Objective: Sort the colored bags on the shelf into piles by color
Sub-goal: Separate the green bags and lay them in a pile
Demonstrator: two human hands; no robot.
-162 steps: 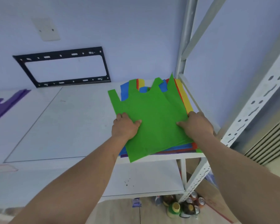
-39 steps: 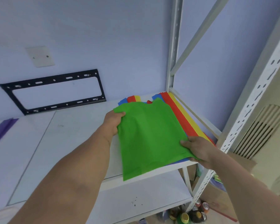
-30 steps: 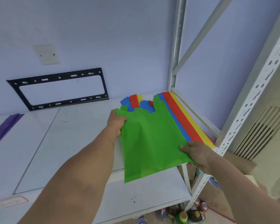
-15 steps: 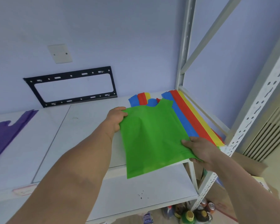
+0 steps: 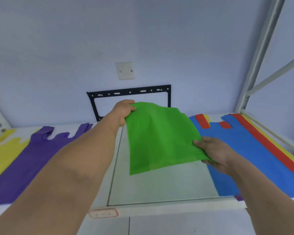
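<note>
Left hand point(image 5: 121, 112) pinched the green bag's point(image 5: 159, 138) far corner | right hand point(image 5: 212, 150) gripped its near right edge | I saw the bag held over the bare middle of the shelf point(image 5: 159, 187), seemingly lifted clear | purple bag point(image 5: 29, 160) and yellow bag point(image 5: 2, 153) left | blue-topped stack point(image 5: 248, 153) right.

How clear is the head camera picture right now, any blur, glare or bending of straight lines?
Head view: soft overall, with light motion blur on the green bag held by the left hand and right hand; wide-angle distortion bows and tilts the shelf post; lighting is even and diffuse, no glare, only faint shadows; the red-edged label on the shelf edge is unreadable.
</note>
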